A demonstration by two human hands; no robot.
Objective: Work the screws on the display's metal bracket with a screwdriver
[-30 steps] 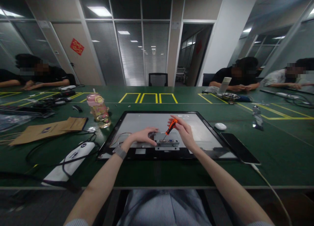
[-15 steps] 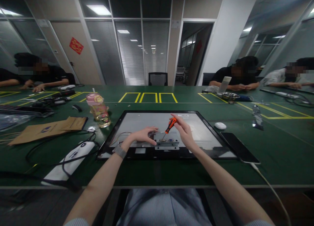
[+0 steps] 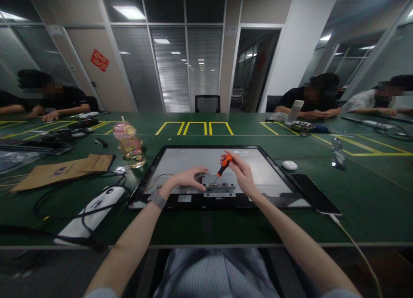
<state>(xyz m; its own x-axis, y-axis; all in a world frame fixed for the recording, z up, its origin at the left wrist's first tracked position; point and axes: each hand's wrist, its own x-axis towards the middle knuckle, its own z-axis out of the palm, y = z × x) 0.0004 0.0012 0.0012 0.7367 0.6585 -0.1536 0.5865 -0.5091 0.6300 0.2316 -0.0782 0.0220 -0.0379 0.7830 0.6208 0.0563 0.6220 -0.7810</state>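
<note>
An orange and black screwdriver (image 3: 225, 164) slants down to the left, its tip at a silver metal bracket (image 3: 220, 190) with a small circuit board and connectors. My right hand (image 3: 241, 173) is closed on its handle, fingertips near the top. My left hand (image 3: 189, 178) lies at the bracket's left end, thumb and fingers apart, the thumb tip against or very near its edge. A dark piece (image 3: 199, 176) shows between thumb and fingers, mostly hidden. Underneath, a large flat display panel (image 3: 171, 160) with a black frame lies on the table, its grey back up.
A phone (image 3: 314, 192) on a cable and a white earbud case (image 3: 289, 165) lie to the right. On the left are a drinking bottle (image 3: 129, 145), a brown paper bag (image 3: 64, 173) and a white power strip (image 3: 93, 214) with black cables. Other people sit across the green table (image 3: 206, 229).
Fingers of my right hand have shifted slightly around the top of the screwdriver handle. The left hand, bracket and panel stay in place.
</note>
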